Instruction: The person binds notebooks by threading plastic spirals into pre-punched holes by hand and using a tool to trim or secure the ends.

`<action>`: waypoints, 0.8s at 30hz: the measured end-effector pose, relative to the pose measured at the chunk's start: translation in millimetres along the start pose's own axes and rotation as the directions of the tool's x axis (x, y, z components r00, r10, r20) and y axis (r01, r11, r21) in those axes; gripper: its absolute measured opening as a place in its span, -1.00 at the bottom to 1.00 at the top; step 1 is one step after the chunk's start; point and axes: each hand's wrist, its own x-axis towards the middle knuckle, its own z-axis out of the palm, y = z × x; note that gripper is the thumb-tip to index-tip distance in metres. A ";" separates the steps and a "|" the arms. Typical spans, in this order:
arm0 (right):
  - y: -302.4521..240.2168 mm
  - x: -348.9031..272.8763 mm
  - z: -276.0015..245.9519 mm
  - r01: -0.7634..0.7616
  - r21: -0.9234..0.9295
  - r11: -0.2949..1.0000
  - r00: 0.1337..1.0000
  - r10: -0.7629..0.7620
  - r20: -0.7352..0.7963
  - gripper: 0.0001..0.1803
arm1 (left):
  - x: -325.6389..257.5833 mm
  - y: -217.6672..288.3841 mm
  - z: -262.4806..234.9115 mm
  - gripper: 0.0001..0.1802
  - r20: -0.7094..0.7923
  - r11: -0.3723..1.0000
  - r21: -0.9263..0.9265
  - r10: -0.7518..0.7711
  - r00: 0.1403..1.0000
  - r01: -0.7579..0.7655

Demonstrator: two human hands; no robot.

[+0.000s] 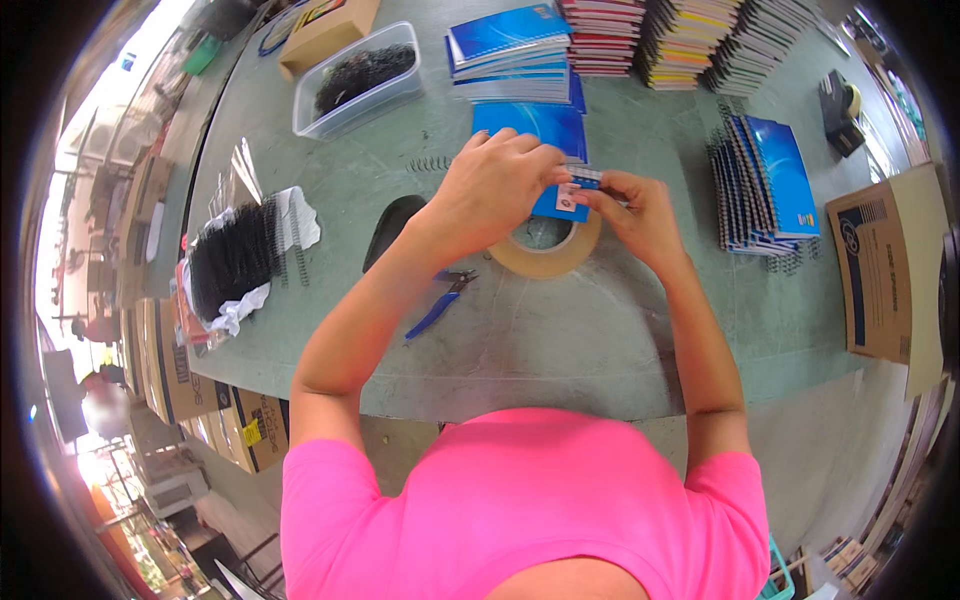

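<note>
A blue notebook [563, 205] is held up over the roll of tan tape [548, 262], a small white printed patch showing on it. My right hand [640, 212] pinches its right edge between thumb and fingers. My left hand [505, 185] arches over its upper left, fingers closed close to the edge; what they grip is hidden. Just beyond lies another blue notebook [535, 122]. Blue-handled cutters [440, 303] rest left of the tape, near a dark oval object [393, 228] partly behind my left forearm. A loose black spiral coil [430, 164] lies farther left.
A clear plastic bin [408, 88] holds dark coils. Bundled black coils [232, 258] lie at left. Blue notebooks [510, 60] and red-edged ones [603, 40] are stacked at the back. Coil-bound notebooks [782, 175], a tape dispenser [842, 115] and a carton [875, 270] stand at right.
</note>
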 end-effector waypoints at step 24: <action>-1.0 -10.5 11.7 0.215 -0.236 0.948 0.947 -0.262 -0.188 -0.82 | 15.3 24.7 13.6 -0.86 -0.046 0.991 -0.093 0.088 0.995 -0.092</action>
